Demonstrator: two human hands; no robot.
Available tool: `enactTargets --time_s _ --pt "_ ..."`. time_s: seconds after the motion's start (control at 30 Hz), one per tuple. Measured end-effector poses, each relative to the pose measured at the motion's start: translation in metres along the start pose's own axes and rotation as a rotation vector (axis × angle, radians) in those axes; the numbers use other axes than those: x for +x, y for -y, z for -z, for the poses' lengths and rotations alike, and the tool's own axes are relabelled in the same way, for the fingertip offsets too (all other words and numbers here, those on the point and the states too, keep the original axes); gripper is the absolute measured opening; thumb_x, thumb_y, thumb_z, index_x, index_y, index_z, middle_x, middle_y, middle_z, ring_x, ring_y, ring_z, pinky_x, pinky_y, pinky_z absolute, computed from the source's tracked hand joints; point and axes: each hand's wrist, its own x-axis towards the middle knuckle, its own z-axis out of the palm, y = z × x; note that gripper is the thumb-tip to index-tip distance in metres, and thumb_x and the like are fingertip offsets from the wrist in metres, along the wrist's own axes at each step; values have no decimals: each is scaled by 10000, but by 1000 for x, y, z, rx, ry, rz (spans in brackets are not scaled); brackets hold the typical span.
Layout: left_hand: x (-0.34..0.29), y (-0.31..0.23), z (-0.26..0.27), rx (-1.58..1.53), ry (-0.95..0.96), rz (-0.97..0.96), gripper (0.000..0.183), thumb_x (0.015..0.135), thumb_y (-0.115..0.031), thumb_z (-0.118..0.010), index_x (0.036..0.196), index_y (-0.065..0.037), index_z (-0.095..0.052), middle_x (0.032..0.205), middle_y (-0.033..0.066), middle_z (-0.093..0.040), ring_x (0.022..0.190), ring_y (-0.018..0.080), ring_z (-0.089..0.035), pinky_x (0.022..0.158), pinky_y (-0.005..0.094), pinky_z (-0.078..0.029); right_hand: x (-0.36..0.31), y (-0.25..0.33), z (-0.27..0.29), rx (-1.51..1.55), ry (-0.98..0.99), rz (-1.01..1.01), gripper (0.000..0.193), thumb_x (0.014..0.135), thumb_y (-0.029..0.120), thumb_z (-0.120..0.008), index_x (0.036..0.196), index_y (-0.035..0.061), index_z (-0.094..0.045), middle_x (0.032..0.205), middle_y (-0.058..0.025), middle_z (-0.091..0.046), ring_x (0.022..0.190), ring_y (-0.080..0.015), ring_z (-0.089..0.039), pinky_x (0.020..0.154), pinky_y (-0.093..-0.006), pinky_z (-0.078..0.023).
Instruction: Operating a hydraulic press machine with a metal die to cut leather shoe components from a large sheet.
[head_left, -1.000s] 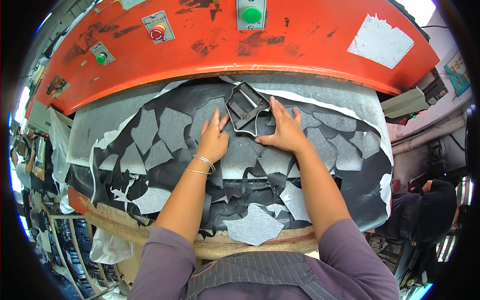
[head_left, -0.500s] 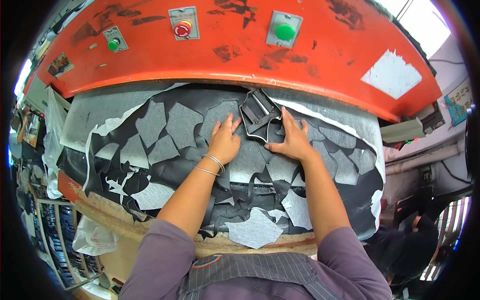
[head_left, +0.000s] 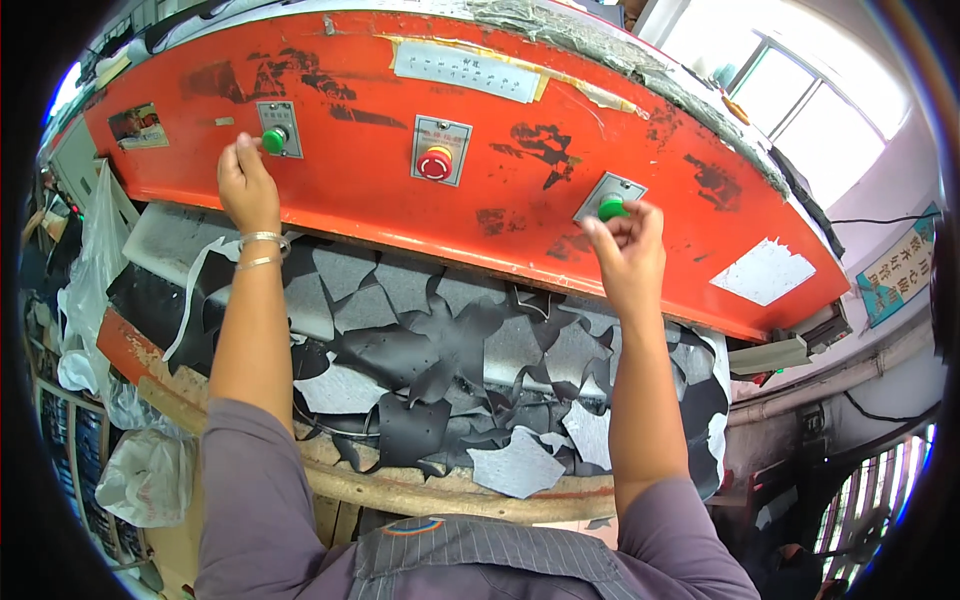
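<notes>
Both my hands are raised to the front of a red machine (head_left: 350,190). My left hand (head_left: 248,190) has its fingers curled together at the edge of the left green button (head_left: 274,141). The right green button (head_left: 611,208) is at the fingertips of my right hand (head_left: 634,245), its fingers bent and thumb apart. Whether either button is pressed in, I cannot tell. Below lies a black leather sheet (head_left: 455,335) with grey shaped pieces. A metal cutting die (head_left: 532,301) shows only partly at the machine's lower edge.
Between the green buttons is a red stop button (head_left: 435,163). Loose black leather pieces (head_left: 412,430) and a pale grey cut piece (head_left: 516,463) lie toward the wooden front edge (head_left: 400,488). Plastic bags (head_left: 145,478) hang at left. A pipe (head_left: 830,375) runs along the right.
Both hands have left the die and leather and risen to the green buttons, the left hand moving left. The die is now mostly hidden under the red machine, and the view has shifted.
</notes>
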Motion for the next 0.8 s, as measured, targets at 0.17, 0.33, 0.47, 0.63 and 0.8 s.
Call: enactTargets --time_s 0.17,0.33,0.47,0.63,0.8 --pt "25 -19 54 100 487 69 345 972 -306 -485 791 -24 -566 720 89 -567 667 166 -513 657 325 -423 -28 13 7 -184 -127 -68 343 802 191 -738 946 14 -482 699 -100 -614 608 -163 -595 565 -297 -471" --pt "-144 -53 141 105 1005 -154 148 894 -179 -576 814 -59 -609 740 113 -592 704 281 -581 672 377 -477 -195 0 25 -443 521 -245 399 811 387 -704 935 44 -542 802 -158 -644 748 -360 -631 659 -406 -500" --pt "-261 -132 217 -130 1393 -39 184 843 -264 -629 872 -93 -691 843 85 -655 789 267 -628 711 382 -514 -299 37 48 -404 961 3 561 771 480 -690 1073 15 -607 962 -151 -627 943 -335 -582 834 -412 -469" --pt "-322 -170 226 125 1421 -222 200 827 -298 -633 852 -112 -702 820 63 -633 799 253 -595 676 381 -497 -351 29 47 -551 798 87 482 639 293 -786 1026 58 -621 926 -126 -606 915 -302 -575 792 -371 -482" --pt "-334 -175 218 99 1246 -200 165 783 -262 -649 733 -109 -683 737 66 -603 732 277 -581 639 392 -480 -345 23 50 -589 720 76 381 581 205 -800 892 69 -628 860 -112 -591 856 -293 -571 748 -377 -489"
